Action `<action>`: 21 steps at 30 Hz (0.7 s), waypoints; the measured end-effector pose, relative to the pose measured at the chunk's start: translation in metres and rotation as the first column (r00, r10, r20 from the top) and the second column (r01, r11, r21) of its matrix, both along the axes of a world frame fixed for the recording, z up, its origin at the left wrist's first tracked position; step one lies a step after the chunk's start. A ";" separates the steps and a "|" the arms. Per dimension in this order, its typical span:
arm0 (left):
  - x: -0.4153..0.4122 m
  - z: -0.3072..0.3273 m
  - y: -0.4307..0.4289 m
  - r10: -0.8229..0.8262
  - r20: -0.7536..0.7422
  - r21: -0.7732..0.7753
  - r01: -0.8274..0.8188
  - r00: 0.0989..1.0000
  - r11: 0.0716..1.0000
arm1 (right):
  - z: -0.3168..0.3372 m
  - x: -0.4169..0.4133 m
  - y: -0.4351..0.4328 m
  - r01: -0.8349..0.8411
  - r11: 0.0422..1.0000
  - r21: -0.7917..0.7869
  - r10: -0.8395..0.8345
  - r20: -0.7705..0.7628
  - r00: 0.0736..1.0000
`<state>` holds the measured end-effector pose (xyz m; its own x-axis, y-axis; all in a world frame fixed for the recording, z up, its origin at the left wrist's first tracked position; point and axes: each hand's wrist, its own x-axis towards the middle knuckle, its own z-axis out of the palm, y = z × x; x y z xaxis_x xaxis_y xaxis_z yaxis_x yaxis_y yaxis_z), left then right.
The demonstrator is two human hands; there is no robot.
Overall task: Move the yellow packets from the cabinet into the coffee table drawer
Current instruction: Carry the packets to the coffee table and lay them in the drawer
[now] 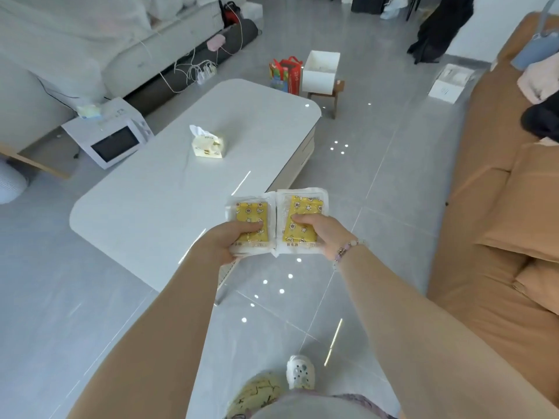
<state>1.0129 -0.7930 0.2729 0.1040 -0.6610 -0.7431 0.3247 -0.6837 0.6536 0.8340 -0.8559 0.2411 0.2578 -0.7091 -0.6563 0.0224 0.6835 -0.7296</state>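
Two stacks of yellow packets in clear wrappers are held side by side, edges touching, just above the near corner of the white coffee table point(181, 182). The left stack point(251, 217) is pinched by the left hand point(225, 246), thumb on top and fingers curled beneath. The right stack point(305, 214) is gripped the same way by the right hand point(322, 235), which wears a beaded bracelet point(348, 247). Both stacks point lengthwise away from the person, roughly along the table's length. The left hand is over the tabletop's edge; the right hangs beyond it, above the floor point(378, 176) on the side facing a brown sofa point(499, 207). No drawer shows; if it opens on that side, the right hand is nearer. A tissue pack point(208, 145) lies mid-table.
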 end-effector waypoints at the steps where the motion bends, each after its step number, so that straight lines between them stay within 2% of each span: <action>1: 0.001 -0.003 -0.007 0.001 0.008 0.012 -0.001 1.000 1.000 | -0.003 0.002 -0.007 -0.011 1.000 0.012 0.011 -0.007 1.000; 6: 0.009 -0.008 -0.055 -0.015 0.033 0.045 0.013 0.999 0.999 | -0.009 0.007 -0.049 0.001 0.999 0.040 -0.002 0.007 1.000; 14: 0.024 -0.004 -0.172 -0.070 0.026 -0.003 0.070 0.997 0.998 | -0.012 0.022 -0.151 0.069 0.998 0.012 -0.068 -0.028 0.997; 21: 0.090 -0.016 -0.267 0.020 -0.004 0.048 -0.020 1.000 0.999 | -0.008 0.090 -0.260 -0.071 0.997 0.027 0.073 -0.066 0.995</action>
